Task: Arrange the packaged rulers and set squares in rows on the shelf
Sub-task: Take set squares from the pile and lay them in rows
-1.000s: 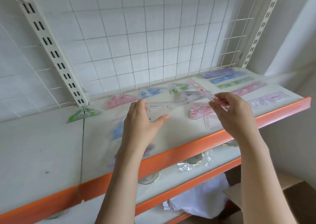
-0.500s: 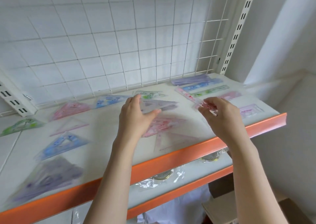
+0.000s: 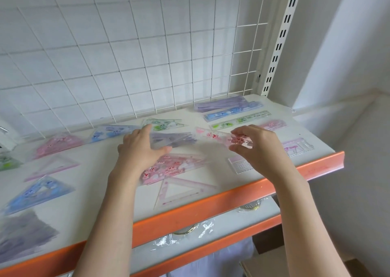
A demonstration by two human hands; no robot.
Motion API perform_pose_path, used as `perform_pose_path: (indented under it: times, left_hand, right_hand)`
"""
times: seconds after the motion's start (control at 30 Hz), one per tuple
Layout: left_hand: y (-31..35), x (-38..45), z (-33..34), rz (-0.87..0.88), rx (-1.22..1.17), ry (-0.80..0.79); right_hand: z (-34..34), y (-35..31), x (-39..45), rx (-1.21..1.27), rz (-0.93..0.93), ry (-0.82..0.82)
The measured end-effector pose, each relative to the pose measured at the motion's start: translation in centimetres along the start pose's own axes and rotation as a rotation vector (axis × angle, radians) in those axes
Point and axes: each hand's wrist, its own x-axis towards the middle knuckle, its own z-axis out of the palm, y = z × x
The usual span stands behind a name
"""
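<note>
My right hand (image 3: 256,147) pinches a pink packaged ruler (image 3: 213,135) just above the white shelf (image 3: 101,194). My left hand (image 3: 140,147) rests with straight fingers on a purple set square (image 3: 177,139). A pink patterned set square (image 3: 177,166) and a clear pink-edged one (image 3: 183,192) lie below the hands. At the back right lie a purple ruler stack (image 3: 221,104), a blue ruler (image 3: 232,114), a green ruler (image 3: 242,121) and a pink ruler (image 3: 273,125). Pink (image 3: 59,144), blue (image 3: 114,131) and green (image 3: 163,124) set squares line the back.
A white wire grid (image 3: 147,54) backs the shelf, with a slotted upright (image 3: 280,38) at the right. The shelf's orange front lip (image 3: 211,209) runs below my wrists. More set squares, blue (image 3: 40,194) and purple (image 3: 23,234), lie at the left. A lower shelf holds wrapped items (image 3: 190,232).
The view has turned right and closer. My left hand has settled onto the purple set square. My right hand still holds the pink ruler, now lower near the shelf.
</note>
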Motion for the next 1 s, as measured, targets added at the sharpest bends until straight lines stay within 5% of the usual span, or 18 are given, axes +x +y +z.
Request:
perform_pose_path:
  times: [0.37,1.0]
  left_hand:
    - [1.8,-1.2,-0.6,0.067,-0.109,0.164]
    - [3.9,-2.9,0.4,0.187,-0.174,0.145]
  right_hand:
    - [-2.3,3.3,3.4,-0.186,-0.136,-0.165]
    - [-1.6,5.9,5.8,-0.238,0.007,-0.345]
